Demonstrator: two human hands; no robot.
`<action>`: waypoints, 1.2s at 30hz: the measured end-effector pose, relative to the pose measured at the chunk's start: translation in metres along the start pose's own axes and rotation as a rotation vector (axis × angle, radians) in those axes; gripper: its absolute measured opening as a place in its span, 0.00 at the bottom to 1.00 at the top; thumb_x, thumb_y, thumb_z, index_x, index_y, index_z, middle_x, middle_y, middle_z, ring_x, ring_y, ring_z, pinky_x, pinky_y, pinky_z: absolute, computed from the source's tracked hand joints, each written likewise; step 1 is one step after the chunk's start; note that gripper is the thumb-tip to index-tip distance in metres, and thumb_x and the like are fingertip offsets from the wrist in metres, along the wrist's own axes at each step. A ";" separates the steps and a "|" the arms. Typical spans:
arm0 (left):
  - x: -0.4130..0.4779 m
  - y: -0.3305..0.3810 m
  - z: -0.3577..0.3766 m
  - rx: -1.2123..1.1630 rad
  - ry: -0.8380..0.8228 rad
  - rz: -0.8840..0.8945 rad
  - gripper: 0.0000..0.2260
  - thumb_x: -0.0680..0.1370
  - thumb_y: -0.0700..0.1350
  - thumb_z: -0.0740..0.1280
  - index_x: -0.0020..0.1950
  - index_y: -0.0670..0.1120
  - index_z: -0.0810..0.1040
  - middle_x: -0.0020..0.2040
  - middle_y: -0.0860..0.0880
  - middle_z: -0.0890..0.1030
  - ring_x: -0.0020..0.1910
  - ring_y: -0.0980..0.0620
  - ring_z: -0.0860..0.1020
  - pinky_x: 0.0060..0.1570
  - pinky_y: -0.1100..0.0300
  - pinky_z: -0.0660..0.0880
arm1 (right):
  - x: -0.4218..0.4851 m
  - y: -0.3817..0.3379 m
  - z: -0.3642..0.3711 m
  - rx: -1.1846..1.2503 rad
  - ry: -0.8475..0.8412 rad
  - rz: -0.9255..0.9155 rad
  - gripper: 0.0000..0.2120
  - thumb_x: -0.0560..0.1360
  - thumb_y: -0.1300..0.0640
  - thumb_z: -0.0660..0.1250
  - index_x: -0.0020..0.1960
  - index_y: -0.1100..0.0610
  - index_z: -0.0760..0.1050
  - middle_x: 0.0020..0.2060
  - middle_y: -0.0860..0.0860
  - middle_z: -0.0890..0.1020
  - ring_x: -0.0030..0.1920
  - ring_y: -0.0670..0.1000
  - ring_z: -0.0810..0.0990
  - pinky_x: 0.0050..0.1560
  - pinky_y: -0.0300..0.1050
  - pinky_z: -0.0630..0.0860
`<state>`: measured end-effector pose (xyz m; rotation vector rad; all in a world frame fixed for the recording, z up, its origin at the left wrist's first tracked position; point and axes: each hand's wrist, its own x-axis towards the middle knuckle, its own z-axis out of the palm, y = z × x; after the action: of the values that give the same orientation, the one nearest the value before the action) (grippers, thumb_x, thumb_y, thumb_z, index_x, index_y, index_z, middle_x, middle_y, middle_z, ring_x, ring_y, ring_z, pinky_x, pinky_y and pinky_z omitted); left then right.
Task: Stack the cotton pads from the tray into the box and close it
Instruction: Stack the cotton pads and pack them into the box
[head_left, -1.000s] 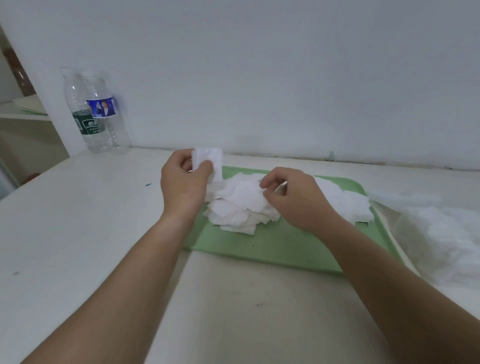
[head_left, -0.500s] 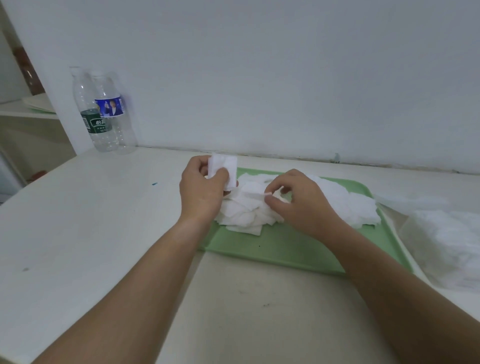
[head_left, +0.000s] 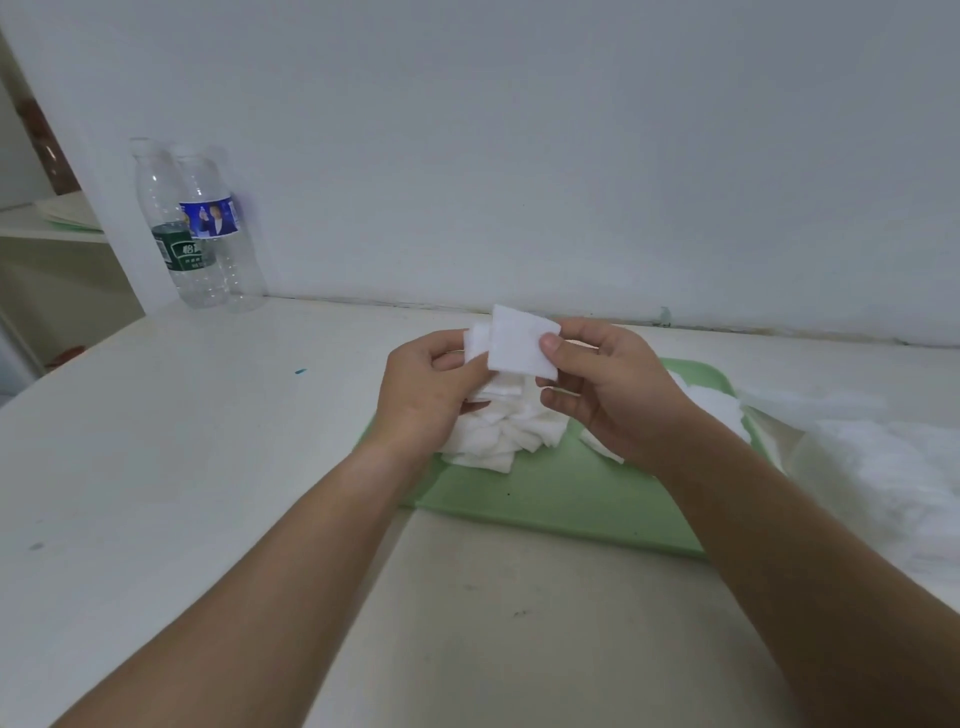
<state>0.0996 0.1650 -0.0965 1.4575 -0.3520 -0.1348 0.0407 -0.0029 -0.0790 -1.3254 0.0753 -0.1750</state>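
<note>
left hand (head_left: 423, 397), right hand (head_left: 605, 397), pinching pads (head_left: 519, 345)

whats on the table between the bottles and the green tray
Only bare tabletop, plus one small blue speck, lies between the bottles and the green tray, in the head view.

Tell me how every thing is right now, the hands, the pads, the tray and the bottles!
Left hand: holds a small stack of cotton pads up in the air.
Right hand: pinches one square pad by its edge, beside that stack.
Green tray: flat on the table.
Pile of pads: loose and jumbled on the tray.
Two water bottles: upright by the wall.
</note>
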 end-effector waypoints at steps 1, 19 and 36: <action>-0.001 0.001 0.001 -0.011 -0.019 -0.004 0.10 0.75 0.38 0.75 0.56 0.42 0.84 0.45 0.44 0.88 0.46 0.47 0.86 0.44 0.55 0.83 | 0.001 0.000 0.000 -0.032 0.005 -0.005 0.02 0.79 0.61 0.68 0.51 0.59 0.79 0.38 0.51 0.82 0.37 0.49 0.80 0.39 0.41 0.79; -0.006 0.001 0.008 0.087 -0.200 -0.043 0.09 0.81 0.41 0.68 0.57 0.41 0.84 0.44 0.45 0.87 0.42 0.52 0.85 0.41 0.59 0.82 | -0.007 -0.024 -0.012 -0.637 0.071 -0.163 0.14 0.68 0.58 0.80 0.52 0.54 0.82 0.36 0.50 0.87 0.37 0.44 0.83 0.43 0.41 0.75; 0.009 0.004 -0.016 0.111 0.162 0.086 0.05 0.76 0.38 0.72 0.50 0.46 0.83 0.40 0.51 0.86 0.40 0.54 0.84 0.40 0.56 0.83 | -0.004 -0.003 -0.002 -0.664 0.334 -0.237 0.08 0.78 0.53 0.67 0.43 0.54 0.81 0.35 0.56 0.83 0.32 0.46 0.78 0.39 0.41 0.74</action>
<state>0.1122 0.1778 -0.0927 1.5490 -0.2933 0.0733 0.0360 -0.0052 -0.0770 -1.9563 0.2768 -0.6122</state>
